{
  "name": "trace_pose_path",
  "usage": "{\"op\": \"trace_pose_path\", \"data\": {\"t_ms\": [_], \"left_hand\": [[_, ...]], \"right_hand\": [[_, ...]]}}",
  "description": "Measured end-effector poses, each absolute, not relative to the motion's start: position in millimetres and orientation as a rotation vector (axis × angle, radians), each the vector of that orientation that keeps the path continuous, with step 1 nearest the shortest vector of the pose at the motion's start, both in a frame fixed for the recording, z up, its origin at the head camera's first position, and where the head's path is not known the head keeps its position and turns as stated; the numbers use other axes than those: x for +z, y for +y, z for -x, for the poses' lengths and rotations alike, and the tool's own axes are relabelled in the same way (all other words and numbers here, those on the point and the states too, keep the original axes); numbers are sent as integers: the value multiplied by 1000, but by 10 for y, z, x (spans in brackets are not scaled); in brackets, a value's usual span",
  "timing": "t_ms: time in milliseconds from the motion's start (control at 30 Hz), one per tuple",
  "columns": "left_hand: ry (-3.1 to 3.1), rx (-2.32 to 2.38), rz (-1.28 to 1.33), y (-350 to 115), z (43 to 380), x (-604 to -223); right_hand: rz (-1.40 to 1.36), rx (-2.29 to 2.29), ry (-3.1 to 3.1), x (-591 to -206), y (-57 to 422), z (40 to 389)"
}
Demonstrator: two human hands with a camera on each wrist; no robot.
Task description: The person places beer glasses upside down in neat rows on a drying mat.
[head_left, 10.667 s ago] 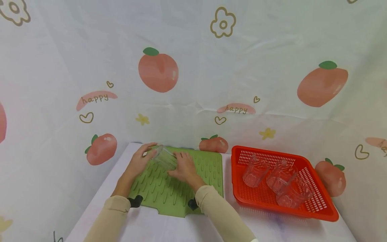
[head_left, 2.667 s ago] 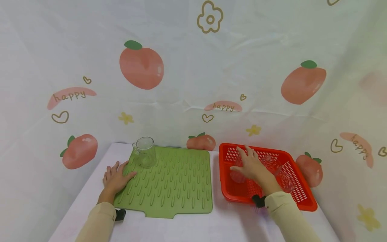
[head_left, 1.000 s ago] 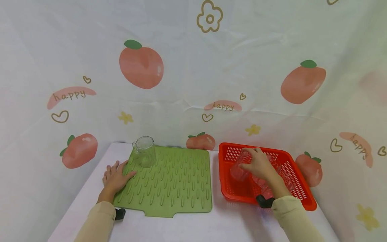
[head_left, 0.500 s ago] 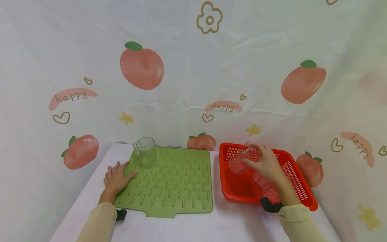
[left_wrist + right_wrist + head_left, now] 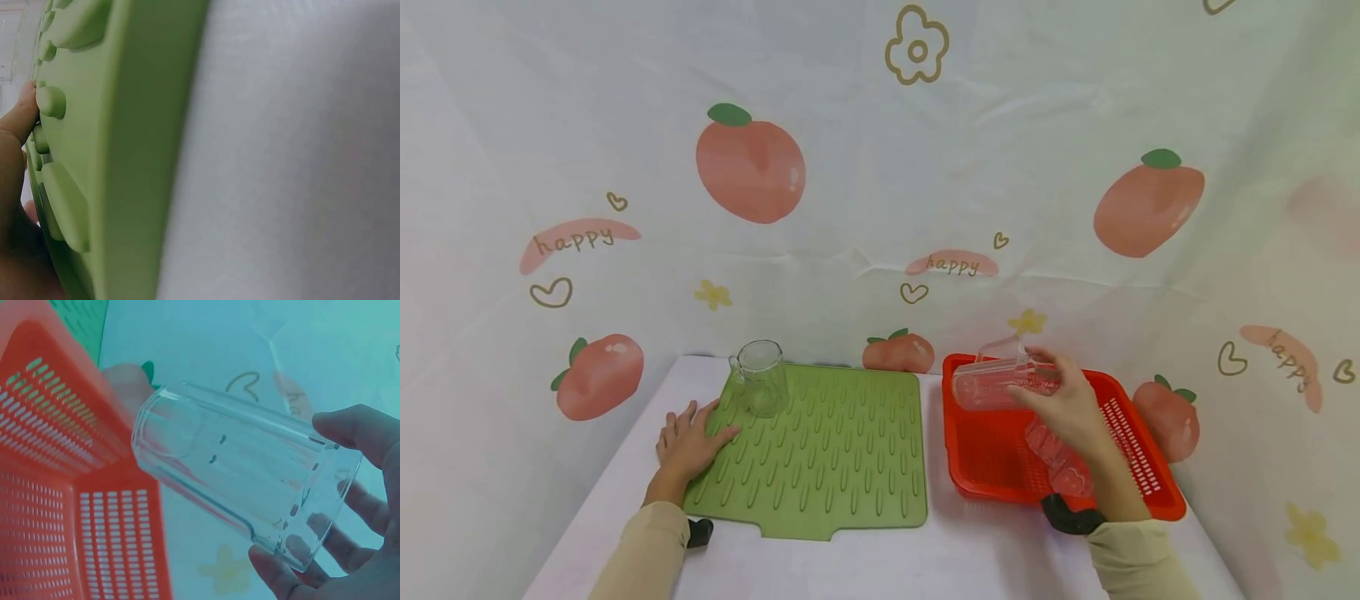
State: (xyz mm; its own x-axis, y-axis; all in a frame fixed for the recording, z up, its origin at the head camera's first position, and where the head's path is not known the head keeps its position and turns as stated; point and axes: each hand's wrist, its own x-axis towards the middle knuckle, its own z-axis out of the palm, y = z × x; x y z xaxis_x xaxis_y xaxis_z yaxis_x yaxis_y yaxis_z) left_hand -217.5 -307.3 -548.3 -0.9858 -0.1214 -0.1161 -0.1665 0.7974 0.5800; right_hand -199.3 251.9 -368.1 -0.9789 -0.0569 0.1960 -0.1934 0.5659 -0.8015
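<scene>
A clear glass mug [image 5: 992, 383] lies on its side in the air above the red plastic basket [image 5: 992, 492]. My right hand [image 5: 1067, 408] grips it near the rim, thumb on one side and fingers on the other, as the right wrist view shows; the mug's base [image 5: 165, 422] points away from the palm. My left hand [image 5: 688, 446] rests with spread fingers on the left edge of the green ridged mat [image 5: 842, 450]. Another glass mug [image 5: 762, 379] stands upright at the mat's back left corner, its handle to the left, just beyond the left fingertips.
More glass mugs [image 5: 1063, 458] lie in the basket, partly hidden by my right forearm. The basket stands right of the mat on a white-covered table [image 5: 880, 567]. A printed cloth wall [image 5: 850, 317] rises close behind both.
My right hand has taken hold of a mug in the basket, lifted it and tipped it onto its side. My left hand and the mug on the mat have stayed put.
</scene>
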Motion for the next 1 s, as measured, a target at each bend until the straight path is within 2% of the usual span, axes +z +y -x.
{"op": "trace_pose_path", "data": {"t_ms": [367, 1000], "left_hand": [[2910, 944, 238, -3078, 2167, -5490], [2887, 938, 260, -3040, 2149, -5411]], "right_hand": [[-248, 1602, -2528, -3785, 2365, 2019], [-135, 1784, -2449, -4009, 2111, 2100]]}}
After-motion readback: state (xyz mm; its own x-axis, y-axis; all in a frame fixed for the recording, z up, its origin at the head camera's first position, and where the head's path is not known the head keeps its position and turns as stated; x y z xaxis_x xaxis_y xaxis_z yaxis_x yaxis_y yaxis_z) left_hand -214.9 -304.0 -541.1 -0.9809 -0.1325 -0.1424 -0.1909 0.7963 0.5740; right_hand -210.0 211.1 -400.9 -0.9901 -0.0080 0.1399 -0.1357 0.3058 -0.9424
